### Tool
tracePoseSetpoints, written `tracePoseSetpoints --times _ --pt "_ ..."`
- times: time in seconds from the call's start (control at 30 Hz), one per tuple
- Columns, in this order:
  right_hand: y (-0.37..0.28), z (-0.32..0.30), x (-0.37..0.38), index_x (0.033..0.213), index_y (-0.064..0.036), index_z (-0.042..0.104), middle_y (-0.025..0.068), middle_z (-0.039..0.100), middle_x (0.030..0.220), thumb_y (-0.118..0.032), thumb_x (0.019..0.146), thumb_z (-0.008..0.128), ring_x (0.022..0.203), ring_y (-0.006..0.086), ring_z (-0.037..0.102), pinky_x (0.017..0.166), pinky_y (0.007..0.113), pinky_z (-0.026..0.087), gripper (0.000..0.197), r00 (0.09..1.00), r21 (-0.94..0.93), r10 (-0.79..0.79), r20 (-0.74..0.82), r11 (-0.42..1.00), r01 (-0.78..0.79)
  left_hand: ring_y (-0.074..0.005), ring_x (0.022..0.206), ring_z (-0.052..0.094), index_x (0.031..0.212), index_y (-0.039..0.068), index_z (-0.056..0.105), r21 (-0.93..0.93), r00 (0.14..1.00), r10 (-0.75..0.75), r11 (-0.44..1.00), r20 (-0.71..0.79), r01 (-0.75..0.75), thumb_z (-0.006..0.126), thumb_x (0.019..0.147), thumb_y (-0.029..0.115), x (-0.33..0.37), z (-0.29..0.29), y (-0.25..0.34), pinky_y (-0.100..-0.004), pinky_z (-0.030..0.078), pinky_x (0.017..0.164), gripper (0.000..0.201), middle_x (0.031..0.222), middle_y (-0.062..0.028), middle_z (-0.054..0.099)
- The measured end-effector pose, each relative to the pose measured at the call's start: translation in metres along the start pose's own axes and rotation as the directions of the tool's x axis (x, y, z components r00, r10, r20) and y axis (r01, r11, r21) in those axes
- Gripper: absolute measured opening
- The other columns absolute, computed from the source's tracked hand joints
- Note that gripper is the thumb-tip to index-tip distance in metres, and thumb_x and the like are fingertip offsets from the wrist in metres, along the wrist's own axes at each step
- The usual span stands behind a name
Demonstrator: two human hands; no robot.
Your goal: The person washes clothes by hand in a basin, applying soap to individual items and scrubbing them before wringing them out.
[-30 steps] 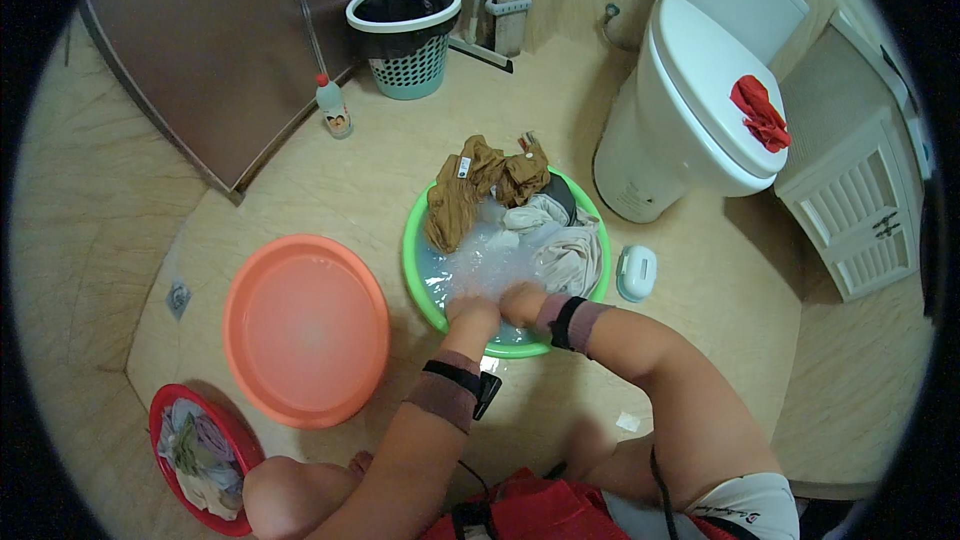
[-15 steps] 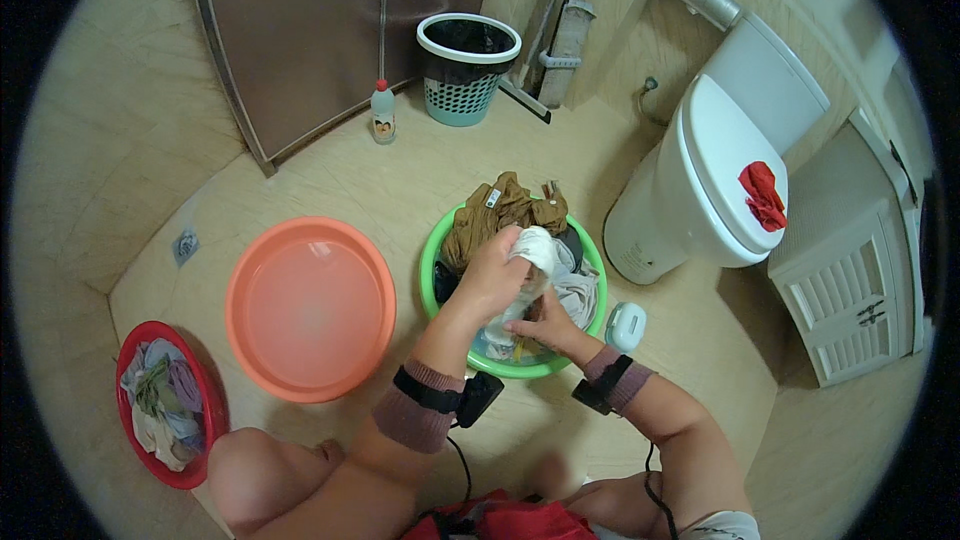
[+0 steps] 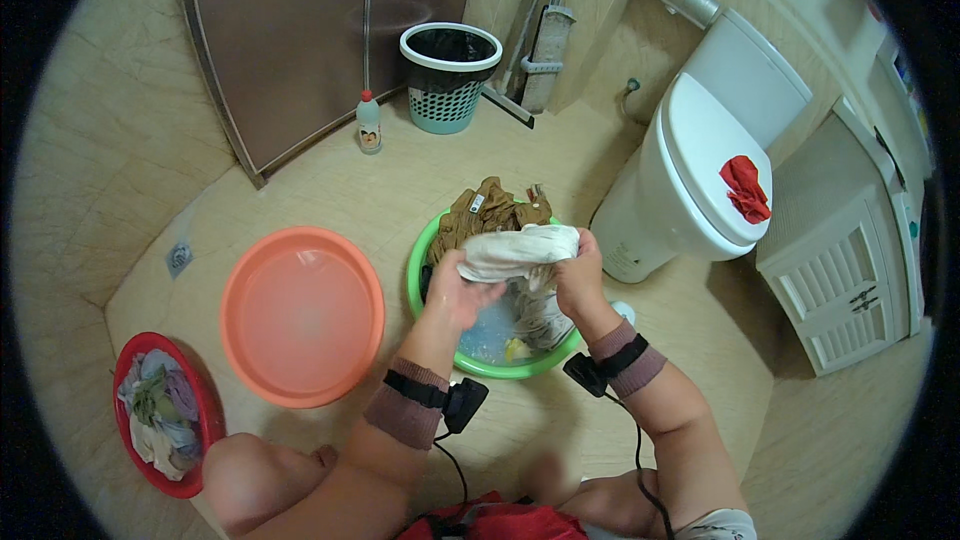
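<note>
A white, sock-like piece of laundry (image 3: 515, 252) is stretched sideways between my two hands above the green basin (image 3: 415, 280). My left hand (image 3: 462, 292) grips its left end, fingers under the cloth. At the other end, my right hand (image 3: 580, 280) is closed round the fabric. Below them the basin holds bluish, sudsy water (image 3: 487, 335), a bunched pale grey-white cloth (image 3: 542, 318) and a small yellow thing. Brown clothing (image 3: 490, 210) with a white label hangs over the basin's far rim. Part of the basin's contents is hidden by my hands.
An orange basin (image 3: 232, 315) of water stands to the left, with a red basin (image 3: 215, 420) of clothes beyond it. Behind are a bottle (image 3: 369, 128), a waste bin (image 3: 445, 105) and a squeegee (image 3: 510, 108). A toilet (image 3: 690, 180) with a red cloth (image 3: 745, 190) stands right.
My hands have moved apart, and the bunched white piece is now drawn out lengthwise between them. My right hand has risen from low in the basin to the cloth's right end.
</note>
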State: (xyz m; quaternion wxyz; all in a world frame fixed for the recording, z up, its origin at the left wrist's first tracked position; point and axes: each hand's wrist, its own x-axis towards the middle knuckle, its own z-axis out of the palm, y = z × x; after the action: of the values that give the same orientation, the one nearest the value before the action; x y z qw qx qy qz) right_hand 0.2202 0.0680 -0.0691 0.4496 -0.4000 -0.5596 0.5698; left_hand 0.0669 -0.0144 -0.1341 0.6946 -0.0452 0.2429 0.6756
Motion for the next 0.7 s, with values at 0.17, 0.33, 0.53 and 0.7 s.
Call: tracePoseSetpoints --times 0.17,0.33,0.53,0.7 --pt "-0.008 0.000 -0.015 0.119 -0.0049 0.043 0.0070 0.057 0.108 0.004 0.075 0.066 0.100 0.0160 0.056 0.087 0.029 0.047 0.051 0.940 -0.056 -0.265 0.216 0.957 0.283 -0.0344 0.126 0.042 0.134 0.011 0.041 -0.198 0.962 -0.247 0.944 0.113 0.265 0.046 0.090 0.053 -0.017 0.025 -0.030 -0.0603 0.036 0.099 0.060 0.136 -0.0135 0.045" --pt "-0.014 0.005 -0.039 0.100 -0.0045 0.061 0.0084 0.056 0.111 0.001 0.073 0.064 0.107 0.0221 0.054 0.096 0.034 0.040 0.027 0.805 -0.136 -0.272 0.528 0.908 0.396 -0.0316 0.116 0.053 0.123 0.018 0.055 -0.184 0.975 -0.117 0.971 0.189 0.152 0.046 0.086 0.063 -0.013 0.018 -0.028 -0.0560 0.039 0.098 0.060 0.125 -0.0079 0.057" --pt "0.007 -0.002 -0.028 0.108 -0.0059 0.062 0.0090 0.056 0.112 -0.003 0.082 0.058 0.108 0.0233 0.054 0.097 0.035 0.040 0.026 0.788 -0.133 -0.332 0.519 0.879 0.458 -0.0294 0.109 0.058 0.116 0.019 0.058 -0.262 0.957 -0.192 0.933 0.218 0.247 0.048 0.089 0.050 -0.008 0.015 -0.036 -0.0530 0.045 0.093 0.043 0.119 -0.0074 0.060" --pt "0.011 0.006 -0.031 0.096 -0.0020 0.063 0.0094 0.056 0.117 0.008 0.075 0.050 0.107 0.0231 0.054 0.093 0.033 0.043 0.027 0.935 -0.112 -0.276 0.223 0.946 0.306 -0.0302 0.109 0.058 0.117 0.017 0.058 -0.251 0.986 -0.103 0.959 0.134 0.134 0.040 0.091 0.042 0.001 0.009 -0.037 -0.0528 0.045 0.092 0.041 0.118 -0.0081 0.061"
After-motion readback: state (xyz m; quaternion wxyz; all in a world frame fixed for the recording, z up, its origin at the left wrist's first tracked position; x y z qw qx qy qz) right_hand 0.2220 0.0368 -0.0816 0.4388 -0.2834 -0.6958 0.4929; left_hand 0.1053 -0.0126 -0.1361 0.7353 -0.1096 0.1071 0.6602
